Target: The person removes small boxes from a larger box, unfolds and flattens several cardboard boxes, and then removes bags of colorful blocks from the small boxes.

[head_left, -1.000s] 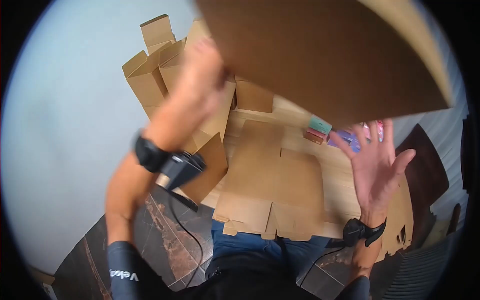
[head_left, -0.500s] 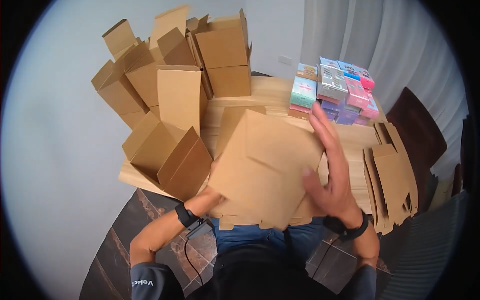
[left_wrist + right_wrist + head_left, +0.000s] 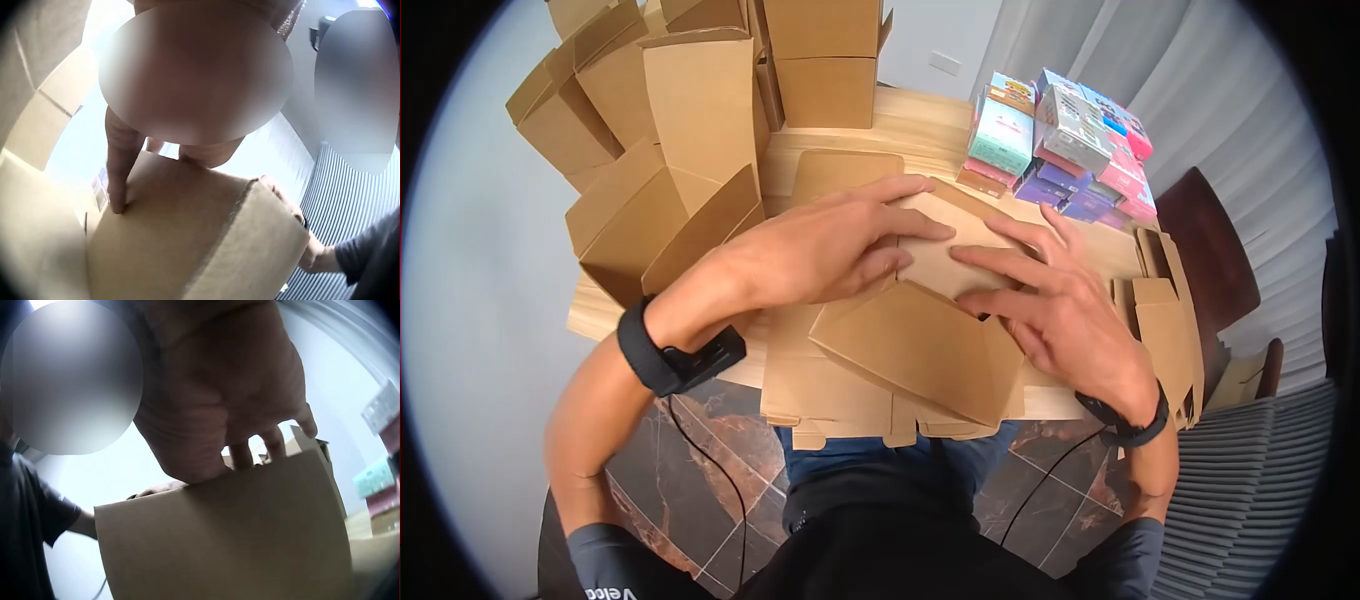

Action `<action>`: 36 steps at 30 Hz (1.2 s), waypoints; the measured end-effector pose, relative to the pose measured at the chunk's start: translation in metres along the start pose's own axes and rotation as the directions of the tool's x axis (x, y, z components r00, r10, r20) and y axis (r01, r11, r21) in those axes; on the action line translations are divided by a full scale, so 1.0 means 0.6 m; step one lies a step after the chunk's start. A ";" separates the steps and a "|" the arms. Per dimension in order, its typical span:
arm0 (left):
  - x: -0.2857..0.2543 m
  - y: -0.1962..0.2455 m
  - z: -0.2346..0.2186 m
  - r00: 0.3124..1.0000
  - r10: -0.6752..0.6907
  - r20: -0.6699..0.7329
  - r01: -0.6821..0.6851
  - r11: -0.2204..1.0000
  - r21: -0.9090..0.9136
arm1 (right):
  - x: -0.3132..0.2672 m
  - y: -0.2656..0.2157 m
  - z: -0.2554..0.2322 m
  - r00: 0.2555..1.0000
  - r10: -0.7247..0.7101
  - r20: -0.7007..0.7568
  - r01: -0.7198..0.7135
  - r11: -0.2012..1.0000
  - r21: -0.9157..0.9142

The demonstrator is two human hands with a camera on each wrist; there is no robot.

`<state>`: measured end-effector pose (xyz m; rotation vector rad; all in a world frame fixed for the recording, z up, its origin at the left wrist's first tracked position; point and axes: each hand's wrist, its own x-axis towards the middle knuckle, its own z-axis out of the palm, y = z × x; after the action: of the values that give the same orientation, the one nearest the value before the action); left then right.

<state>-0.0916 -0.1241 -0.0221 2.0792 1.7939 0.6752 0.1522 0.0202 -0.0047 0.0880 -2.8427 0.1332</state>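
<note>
A small cardboard box (image 3: pixel 920 350) sits in front of me on a flattened cardboard sheet (image 3: pixel 800 385). My left hand (image 3: pixel 830 245) reaches over its upper left side, with the fingers stretched across the lighter top panel (image 3: pixel 940 255). From the right, my right hand (image 3: pixel 1070 310) lays its spread fingers on the same panel. In the left wrist view one fingertip presses on a face of the box (image 3: pixel 175 231). The right wrist view shows my right hand (image 3: pixel 231 394) over the upper edge of the box (image 3: pixel 237 537), its fingertips hidden behind that edge.
Several open cardboard boxes (image 3: pixel 700 105) stand at the left and back of the wooden table (image 3: pixel 920 125). Small colourful boxes (image 3: pixel 1070 130) are stacked at the back right. Folded flat cardboard (image 3: pixel 1165 325) lies along the right edge, near a dark chair (image 3: pixel 1200 240).
The cardboard came down from high in front of me onto the sheet, passing between both hands. My left hand moved from its lower left side to its top, and my right hand settled there too.
</note>
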 end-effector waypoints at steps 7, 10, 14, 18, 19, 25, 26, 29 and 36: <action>0.004 0.022 -0.019 0.998 -0.051 0.020 0.051 0.999 0.008 | 0.052 -0.018 0.009 0.967 0.149 0.209 -0.200 0.947 0.252; 0.015 0.017 -0.020 0.983 -0.061 -0.173 0.066 0.998 0.024 | 0.043 0.002 0.014 0.965 0.261 -0.008 -0.181 0.692 0.699; 0.034 0.054 -0.070 0.864 -0.460 0.203 0.490 0.862 -0.131 | 0.002 -0.011 0.007 0.948 -0.105 -0.299 0.293 0.655 0.697; 0.031 0.074 -0.089 0.765 -0.570 0.300 0.582 0.811 0.056 | -0.008 -0.032 0.015 0.786 -0.436 -0.439 0.618 0.592 0.517; 0.028 0.073 -0.095 0.764 -0.570 0.302 0.582 0.811 0.059 | -0.011 -0.035 0.001 0.846 -0.451 -0.283 0.528 0.640 0.558; 0.006 0.039 -0.107 0.872 -0.247 0.422 0.418 0.825 -0.381 | 0.010 -0.047 -0.029 0.998 -0.040 0.047 0.025 0.956 0.291; 0.010 0.042 -0.109 0.868 -0.248 0.430 0.422 0.825 -0.376 | 0.017 -0.050 -0.035 0.990 -0.096 0.105 0.067 0.965 0.255; 0.016 0.053 -0.120 0.831 -0.266 0.489 0.419 0.877 -0.235 | 0.020 -0.067 -0.031 0.971 -0.208 0.121 0.173 0.952 0.251; -0.015 0.080 -0.166 0.876 -0.257 0.407 0.394 0.870 -0.297 | -0.055 -0.097 -0.077 0.933 -0.284 -0.221 0.340 0.897 0.284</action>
<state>-0.1061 -0.1477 0.0853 1.4798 1.6074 0.4590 0.2010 -0.0315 0.0343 0.5716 -2.5652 0.5026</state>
